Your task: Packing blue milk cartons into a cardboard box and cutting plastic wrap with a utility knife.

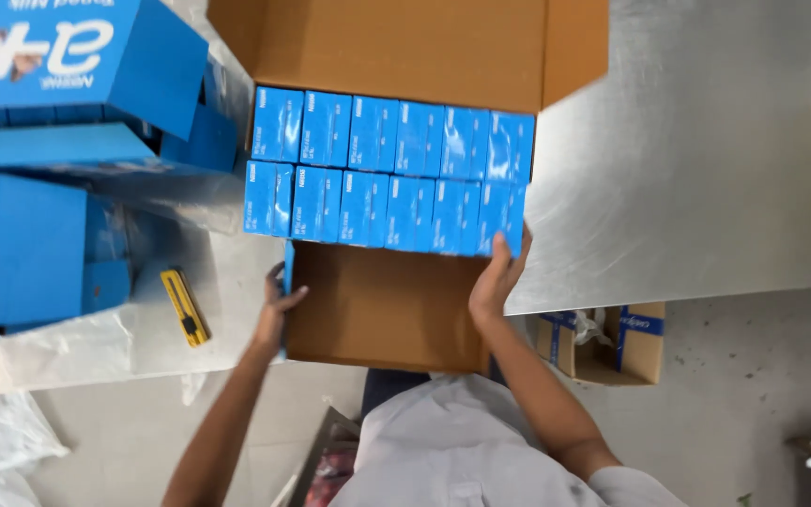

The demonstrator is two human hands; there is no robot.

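Your left hand (277, 314) rests against the near left side of the open brown cardboard carton (382, 310), fingers curled round a thin blue edge at that corner, thumb on the cardboard. Whether the hand grips that edge firmly cannot be told.

Your right hand (497, 277) lies at the carton's near right corner, fingers stretched up and pressed flat against the end of the nearer row of small blue shrink-wrapped boxes (387, 211). The hand is spread, not closed on anything.

The carton sits on the grey metal table (706, 160), its near end at the table edge in front of you. Two rows of blue boxes fill its middle, side by side and touching; the near part of the carton floor is bare cardboard.

Left of the carton, on clear plastic film (39, 352), stand larger blue printed cartons (35, 150). A yellow utility knife (185, 307) lies on the table just left of your left hand. On the floor beyond the table edge sits a small open cardboard box with blue markings (612, 343).
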